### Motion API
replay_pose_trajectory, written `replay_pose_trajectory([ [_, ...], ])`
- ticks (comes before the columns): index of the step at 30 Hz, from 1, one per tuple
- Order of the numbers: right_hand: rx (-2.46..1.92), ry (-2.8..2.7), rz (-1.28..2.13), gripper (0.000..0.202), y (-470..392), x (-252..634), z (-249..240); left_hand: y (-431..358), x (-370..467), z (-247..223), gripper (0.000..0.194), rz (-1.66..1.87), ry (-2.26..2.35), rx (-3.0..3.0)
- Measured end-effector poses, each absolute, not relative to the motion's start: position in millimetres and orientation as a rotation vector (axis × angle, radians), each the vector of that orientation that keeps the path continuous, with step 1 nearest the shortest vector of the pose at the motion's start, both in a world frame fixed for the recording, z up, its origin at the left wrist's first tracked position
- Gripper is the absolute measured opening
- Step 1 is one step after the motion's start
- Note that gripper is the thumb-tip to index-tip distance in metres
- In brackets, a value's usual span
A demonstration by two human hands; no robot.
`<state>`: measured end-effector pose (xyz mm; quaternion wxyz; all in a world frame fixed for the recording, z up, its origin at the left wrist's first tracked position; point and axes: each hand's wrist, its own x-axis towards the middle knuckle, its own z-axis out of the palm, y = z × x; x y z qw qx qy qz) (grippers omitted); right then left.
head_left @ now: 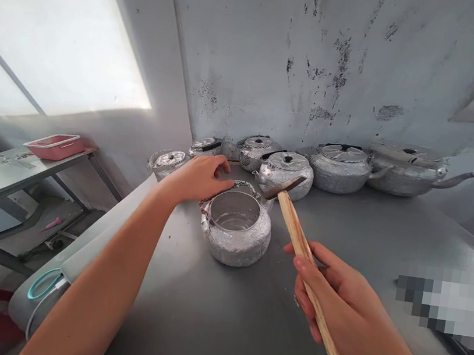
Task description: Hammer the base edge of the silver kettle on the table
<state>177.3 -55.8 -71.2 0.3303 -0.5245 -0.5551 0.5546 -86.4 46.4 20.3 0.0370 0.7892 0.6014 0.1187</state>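
An open silver kettle [239, 239] without a lid stands upright on the grey table [198, 325], its cord-wrapped handle arching behind the rim. At that handle is my left hand [204, 179], thumb and fingers curled around its upper left part; the fingertips are partly hidden. My right hand [322, 289] is wrapped round the wooden shaft of a hammer [296, 227]. The metal hammer head is just right of the kettle's handle, near the spout, in front of a lidded kettle [288, 173].
Several lidded kettles [339, 168] line the wall, the largest [405, 172] at the right. A side table [3, 174] at the left bears a pink basket [56, 146]. A blue cable [43, 285] lies at the table's left edge. A pixelated object [457, 308] is at the right.
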Motion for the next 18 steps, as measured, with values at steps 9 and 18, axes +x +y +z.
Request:
replay_pose_trajectory([
  [9,-1.320,-1.713,1.484,0.043,-63,178,-69,56,-88,8,0.062,0.126,1.730,2.303],
  [18,-1.296,-1.587,1.756,0.052,-72,174,-76,56,-81,7,0.057,0.124,1.801,2.392],
])
